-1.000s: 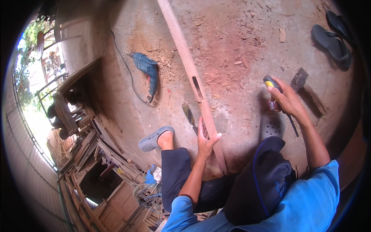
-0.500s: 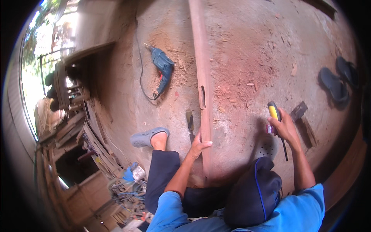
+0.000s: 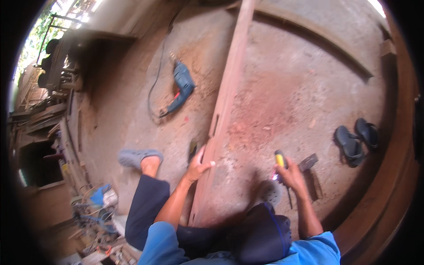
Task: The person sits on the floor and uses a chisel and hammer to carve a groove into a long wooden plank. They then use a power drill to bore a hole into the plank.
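Swung the view round since half a second ago, now showing wooden beam (image 3: 227, 102) slanted toward top right instead of near vertical, between both clogged feet (image 3: 138, 158). Got blue corded drill (image 3: 184, 86) left of beam, black sandals (image 3: 352, 152) well right of it, hammer (image 3: 308, 163) same side but nearer. Gripping beam with left hand (image 3: 197, 169), fingers and thumb wrapped round it just on the near side of its slot (image 3: 215, 124). Right of beam, holding yellow-and-black-handled tool (image 3: 279, 159) in right hand (image 3: 290, 175), clear of beam, fingers closed round handle. Also got dark tool (image 3: 193, 149) just left of beam, too dim to identify.
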Motion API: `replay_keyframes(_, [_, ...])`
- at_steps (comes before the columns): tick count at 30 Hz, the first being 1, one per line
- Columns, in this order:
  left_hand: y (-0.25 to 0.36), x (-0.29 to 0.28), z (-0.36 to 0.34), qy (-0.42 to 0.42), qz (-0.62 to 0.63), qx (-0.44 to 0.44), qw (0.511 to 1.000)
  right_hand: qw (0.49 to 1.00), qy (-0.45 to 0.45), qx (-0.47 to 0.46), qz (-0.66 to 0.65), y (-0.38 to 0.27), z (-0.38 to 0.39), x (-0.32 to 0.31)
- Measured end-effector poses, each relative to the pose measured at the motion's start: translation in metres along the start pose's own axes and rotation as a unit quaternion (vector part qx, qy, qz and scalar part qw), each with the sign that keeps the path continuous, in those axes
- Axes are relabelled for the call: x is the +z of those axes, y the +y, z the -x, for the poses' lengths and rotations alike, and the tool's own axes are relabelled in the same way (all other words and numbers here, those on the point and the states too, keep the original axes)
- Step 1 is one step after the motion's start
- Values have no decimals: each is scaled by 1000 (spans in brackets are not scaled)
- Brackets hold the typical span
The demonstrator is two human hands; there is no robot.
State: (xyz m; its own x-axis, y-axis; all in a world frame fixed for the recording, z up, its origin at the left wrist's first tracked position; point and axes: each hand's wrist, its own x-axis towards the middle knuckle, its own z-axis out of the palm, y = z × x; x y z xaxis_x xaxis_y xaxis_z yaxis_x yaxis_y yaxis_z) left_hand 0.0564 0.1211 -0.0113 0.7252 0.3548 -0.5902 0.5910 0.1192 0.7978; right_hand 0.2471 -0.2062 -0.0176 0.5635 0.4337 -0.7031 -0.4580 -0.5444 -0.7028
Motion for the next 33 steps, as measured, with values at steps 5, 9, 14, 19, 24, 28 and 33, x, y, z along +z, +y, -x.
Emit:
replay_keyframes(5, [74,32,-121,182,-197,132,954,999,-31,28,-20,-7,16,1])
replay_keyframes(9, [112,44,-178,208,-307,135,919,999,-40,13,-33,-9,32,-4])
replay_keyframes(14, [99,57,-148,202,-336,183,902,999,-22,1,-48,1,56,-12])
replay_keyframes(19, [80,101,-106,161,-297,155,928,998,-14,38,-47,9,56,-13])
replay_keyframes(24, [108,158,-125,123,-271,191,935,999,-5,14,-38,4,46,-22])
replay_keyframes(28, [150,189,-171,126,-257,222,932,995,12,6,-94,-7,42,-38])
replay_keyframes(33, [164,191,-198,94,-253,231,935,989,58,46,-125,-3,22,-51])
